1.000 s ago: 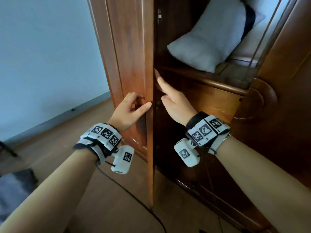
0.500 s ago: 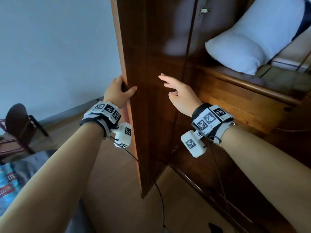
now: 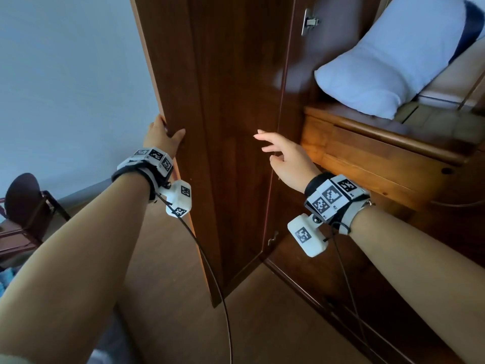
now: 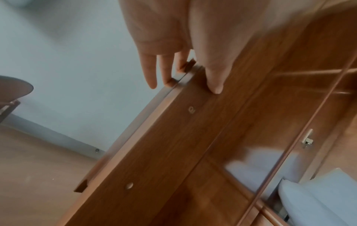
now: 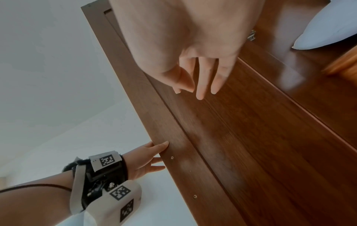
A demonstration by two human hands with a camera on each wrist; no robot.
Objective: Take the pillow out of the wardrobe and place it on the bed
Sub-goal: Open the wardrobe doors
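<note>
The white pillow (image 3: 388, 67) lies on a wooden shelf (image 3: 380, 137) inside the wardrobe, at the upper right; its corner also shows in the wrist views (image 4: 313, 198) (image 5: 328, 27). The wardrobe door (image 3: 231, 127) stands swung wide to the left. My left hand (image 3: 164, 135) grips the door's free edge, thumb on the inner face and fingers behind it (image 4: 185, 82). My right hand (image 3: 275, 151) hovers in front of the door's inner face with relaxed fingers (image 5: 199, 94), holding nothing, left of and below the pillow.
A dark wooden chair (image 3: 23, 206) stands by the pale wall at the far left. Wood floor (image 3: 170, 324) lies below. A black cable (image 3: 210, 258) hangs from my left wrist. A metal hinge (image 3: 309, 22) sits near the top of the frame.
The door has swung further open to the left. My left hand went from the door's face to its free edge. My right hand came off the wardrobe front and now hangs free.
</note>
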